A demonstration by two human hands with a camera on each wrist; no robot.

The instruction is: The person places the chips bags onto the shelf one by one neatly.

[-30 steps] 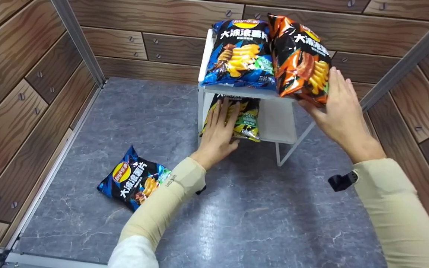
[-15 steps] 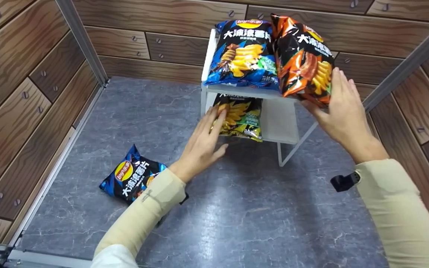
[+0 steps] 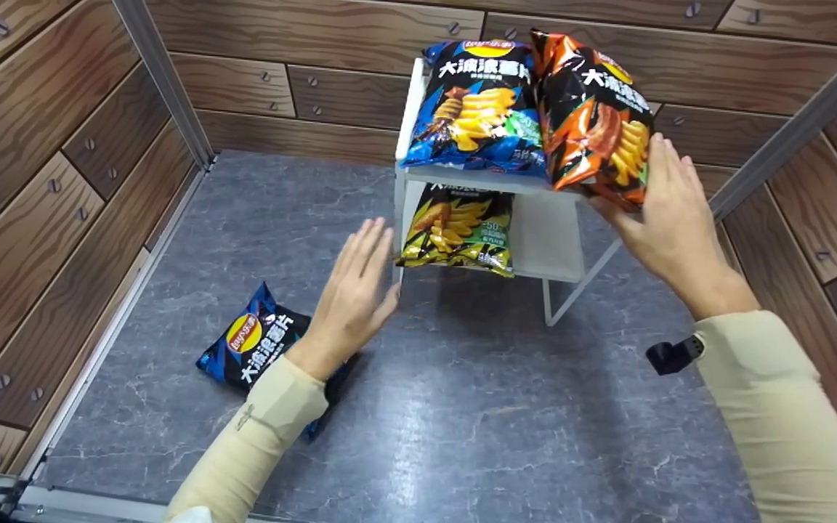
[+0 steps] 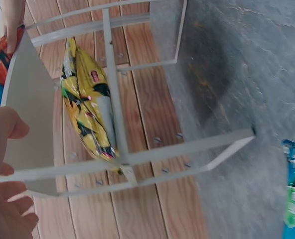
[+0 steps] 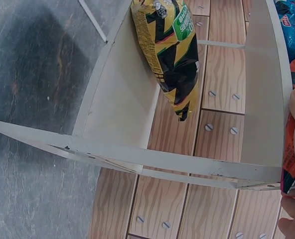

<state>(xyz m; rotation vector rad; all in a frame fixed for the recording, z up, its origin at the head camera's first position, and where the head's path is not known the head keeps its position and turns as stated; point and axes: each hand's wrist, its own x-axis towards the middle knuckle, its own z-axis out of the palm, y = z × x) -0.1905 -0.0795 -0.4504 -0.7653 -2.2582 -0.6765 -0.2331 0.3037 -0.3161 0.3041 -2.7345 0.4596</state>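
In the head view my left hand (image 3: 355,289) hangs in the air left of the small white shelf (image 3: 546,236), fingers straight and holding nothing. Behind it on the lower shelf lies a yellow-and-black chip bag (image 3: 455,225). My right hand (image 3: 680,221) presses against the right side of an orange-and-black chip bag (image 3: 589,120) on the top shelf, fingers straight along it, thumb at its lower corner. Left of that bag lies a blue-and-black chip bag (image 3: 476,109). Another blue chip bag (image 3: 251,341) rests on the floor, partly hidden by my left forearm.
The grey marbled floor (image 3: 462,407) surrounds the shelf. Wood-patterned panels (image 3: 346,36) wall in the back and sides, with metal frame posts (image 3: 171,94) at the corners. Thin legs (image 4: 227,154) and bars of the shelf show in the left wrist view.
My left hand has drawn back from the yellow-and-black chip bag, moving left and toward me, and that bag shows more fully. The right hand stays against the orange bag.
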